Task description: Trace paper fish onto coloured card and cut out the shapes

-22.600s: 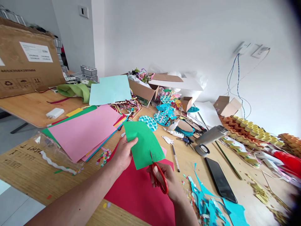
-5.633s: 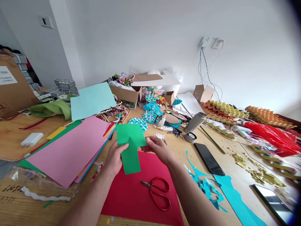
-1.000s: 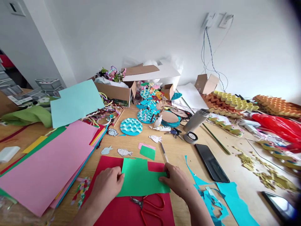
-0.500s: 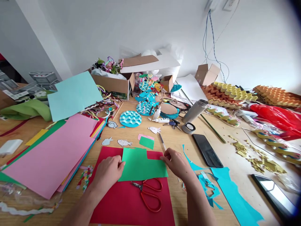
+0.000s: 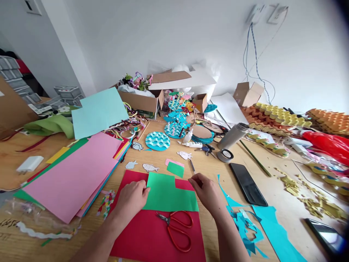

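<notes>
My left hand (image 5: 134, 196) is closed at the left edge of a green paper sheet (image 5: 163, 191), its thumb on the sheet. The sheet has a rectangular notch at its top right and lies on a larger red sheet (image 5: 144, 236). My right hand (image 5: 208, 191) is closed, fingertips together near the notch and beside a pen (image 5: 192, 166); whether they pinch anything is hidden. Red-handled scissors (image 5: 178, 229) rest on the red sheet below the green one. Beyond it are a small green paper piece (image 5: 175, 169), a pink piece (image 5: 174, 162) and paper fish (image 5: 150, 167).
Stacked coloured paper (image 5: 73, 174) lies to the left. On the right are a phone (image 5: 247, 183), blue paper scraps (image 5: 247, 227), a steel flask (image 5: 233, 136) and its lid (image 5: 225, 155). Glue bottles (image 5: 193, 144) and a wavy blue disc (image 5: 157, 141) stand farther back.
The view has shifted, so things sit slightly to the right. My right fingertips have moved up, away from the green sheet's right part. My left hand stays at its left edge.
</notes>
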{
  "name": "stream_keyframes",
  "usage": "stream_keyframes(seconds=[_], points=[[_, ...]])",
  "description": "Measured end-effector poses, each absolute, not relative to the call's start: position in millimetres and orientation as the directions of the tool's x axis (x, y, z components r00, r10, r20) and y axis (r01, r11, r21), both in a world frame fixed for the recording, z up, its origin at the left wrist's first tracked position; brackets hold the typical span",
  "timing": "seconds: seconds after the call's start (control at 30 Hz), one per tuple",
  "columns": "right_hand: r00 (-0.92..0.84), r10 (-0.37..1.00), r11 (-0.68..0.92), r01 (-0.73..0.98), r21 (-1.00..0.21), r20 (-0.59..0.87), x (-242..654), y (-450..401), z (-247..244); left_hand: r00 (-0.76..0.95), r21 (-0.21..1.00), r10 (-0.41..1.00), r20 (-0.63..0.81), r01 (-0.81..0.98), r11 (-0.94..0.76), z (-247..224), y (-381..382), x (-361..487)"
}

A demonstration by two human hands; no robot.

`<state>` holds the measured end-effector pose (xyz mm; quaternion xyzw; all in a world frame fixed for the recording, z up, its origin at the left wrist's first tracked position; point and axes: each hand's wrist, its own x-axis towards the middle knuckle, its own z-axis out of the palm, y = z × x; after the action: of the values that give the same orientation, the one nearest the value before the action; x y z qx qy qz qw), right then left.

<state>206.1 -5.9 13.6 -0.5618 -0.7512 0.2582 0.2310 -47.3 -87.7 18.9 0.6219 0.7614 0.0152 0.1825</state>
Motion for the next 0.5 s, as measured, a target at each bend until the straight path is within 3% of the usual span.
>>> stream_keyframes(seconds=[0.17,0.3,0.5], points=[[-0.403,0.912,0.341,0.634,-0.694,0.079,172,-4,14,-0.164,0.256,0.954,-0.252,0.939,0.23,16,-89,-47],[-0.566,0.822,0.491,0.653,-0.576,0.058,124,11,24,-0.168,0.257,0.954,-0.249,0.938,0.232,16,-89,-47],[-0.564,0.821,0.474,0.757,-0.449,-0.084,67,39,20,-0.159,0.281,0.956,-0.245,0.932,0.228,19,-88,-48]])
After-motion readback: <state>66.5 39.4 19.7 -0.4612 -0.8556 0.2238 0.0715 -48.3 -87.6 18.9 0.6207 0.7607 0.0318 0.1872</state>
